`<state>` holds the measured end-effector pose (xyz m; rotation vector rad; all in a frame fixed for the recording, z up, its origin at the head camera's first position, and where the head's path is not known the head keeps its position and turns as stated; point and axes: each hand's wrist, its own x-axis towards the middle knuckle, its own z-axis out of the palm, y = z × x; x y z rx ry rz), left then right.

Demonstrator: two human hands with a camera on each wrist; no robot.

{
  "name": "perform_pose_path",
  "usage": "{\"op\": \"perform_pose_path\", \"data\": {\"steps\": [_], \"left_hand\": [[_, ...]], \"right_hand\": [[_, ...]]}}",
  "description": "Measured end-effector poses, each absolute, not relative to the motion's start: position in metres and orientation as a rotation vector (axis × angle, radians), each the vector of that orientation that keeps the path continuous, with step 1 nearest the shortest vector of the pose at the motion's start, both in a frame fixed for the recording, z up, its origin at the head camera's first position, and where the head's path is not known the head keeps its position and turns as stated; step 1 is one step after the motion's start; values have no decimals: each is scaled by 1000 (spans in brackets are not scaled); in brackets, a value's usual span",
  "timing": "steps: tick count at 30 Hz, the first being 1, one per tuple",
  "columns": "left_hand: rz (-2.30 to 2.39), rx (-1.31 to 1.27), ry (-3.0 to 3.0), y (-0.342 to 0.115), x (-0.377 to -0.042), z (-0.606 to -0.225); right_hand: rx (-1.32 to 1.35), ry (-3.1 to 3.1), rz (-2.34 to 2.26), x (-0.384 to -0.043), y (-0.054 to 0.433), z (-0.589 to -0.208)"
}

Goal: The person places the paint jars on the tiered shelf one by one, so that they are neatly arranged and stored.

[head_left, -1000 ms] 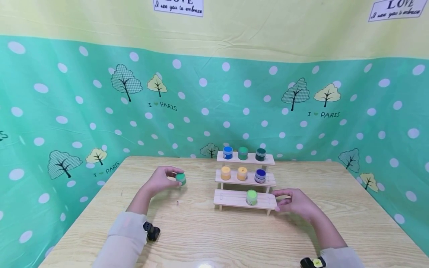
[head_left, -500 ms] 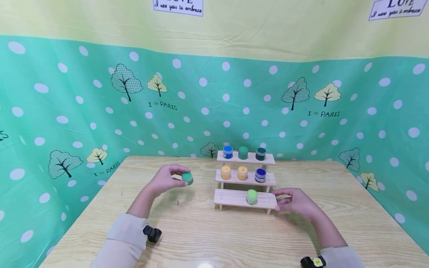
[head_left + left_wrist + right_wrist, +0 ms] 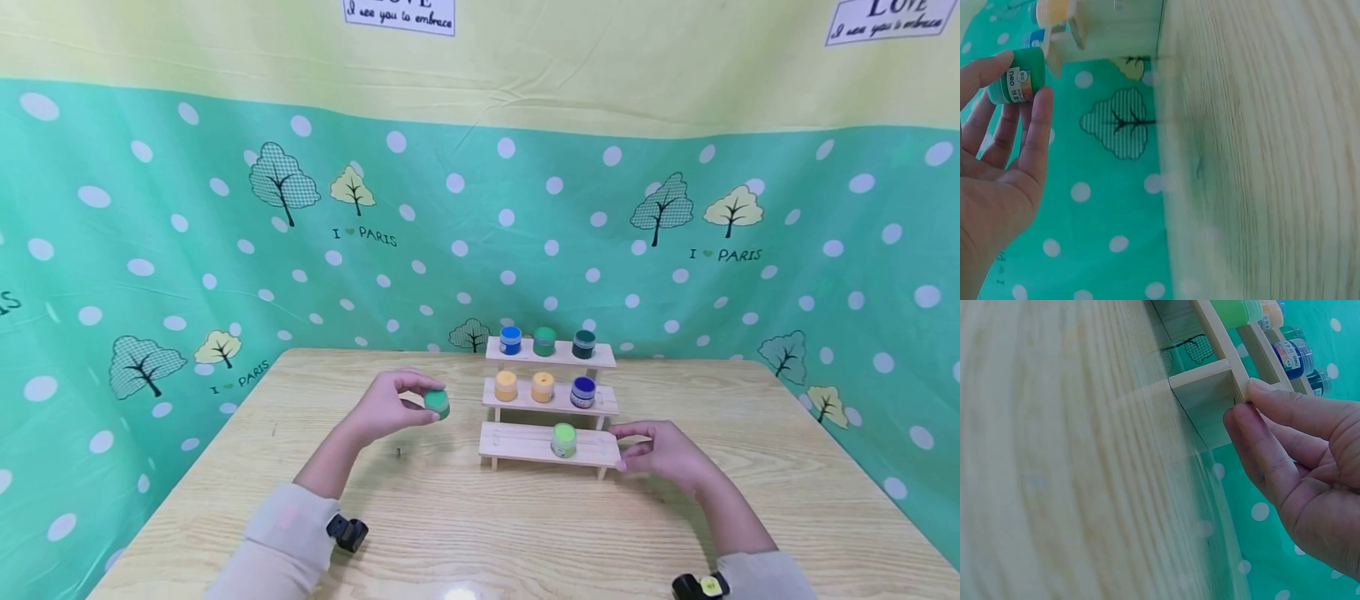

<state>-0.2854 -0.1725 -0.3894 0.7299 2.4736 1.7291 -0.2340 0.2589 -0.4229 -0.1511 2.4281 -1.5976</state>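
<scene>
My left hand (image 3: 390, 407) pinches a small green paint jar (image 3: 437, 403) between thumb and fingers, above the table and left of a three-step wooden display stand (image 3: 517, 442). A printed label faces the camera on that jar (image 3: 1021, 80) in the left wrist view. At the right end of the lowest step, my right hand (image 3: 663, 454) grips the board's corner with thumb and fingertips. A light green jar (image 3: 563, 440) stands on this step, right of its middle. On the middle step are two yellow-orange jars (image 3: 506, 386) and a dark blue jar (image 3: 582, 392).
The top step carries a blue jar (image 3: 510, 340), a green jar (image 3: 543, 342) and a dark green jar (image 3: 583, 344). A wood-grain table (image 3: 480, 533) lies under everything. Behind it hangs a dotted green and yellow curtain (image 3: 420, 200).
My left hand has carried the green jar rightward, closer to the stand. The right hand stays at the lowest step's end, and the jars on the stand have not moved.
</scene>
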Motion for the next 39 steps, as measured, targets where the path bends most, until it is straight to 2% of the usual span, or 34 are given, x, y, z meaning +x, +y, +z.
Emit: {"op": "perform_pose_path", "data": {"steps": [11, 39], "left_hand": [[1664, 847, 2434, -148, -274, -387], [1622, 846, 2445, -90, -264, -400]], "right_hand": [[-144, 2446, -1584, -234, 259, -423], [-137, 2499, -1541, -233, 258, -422]]}}
